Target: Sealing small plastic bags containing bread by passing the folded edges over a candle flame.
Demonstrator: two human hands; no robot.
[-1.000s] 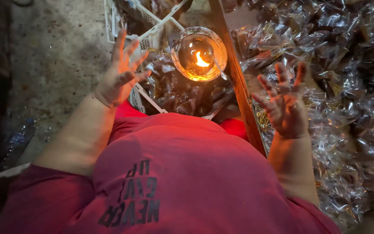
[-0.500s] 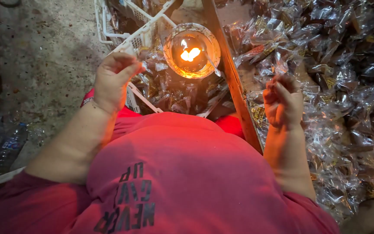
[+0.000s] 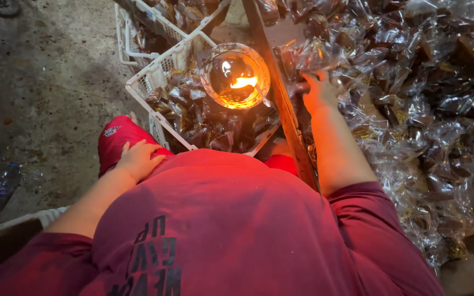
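1. On the right, past the slanting wooden board (image 3: pixel 281 104), the right hand (image 3: pixel 320 90) reaches forward into the heap of clear-wrapped brown sweets (image 3: pixel 412 82), fingers spread and bent down onto the packets; whether it has closed on one I cannot tell.
2. The heap lies straight ahead of and to the right of that hand, well apart from the left hand (image 3: pixel 137 159), so the right is much the nearer.
3. The left hand lies flat and loosely open on the red-clad knee (image 3: pixel 117 137), holding nothing.
4. Between the hands, a white plastic crate (image 3: pixel 138 90) holds more wrapped sweets.
5. A glass bowl (image 3: pixel 236 75) with a small flame burning in it sits over the crate's right end, just beside the board.
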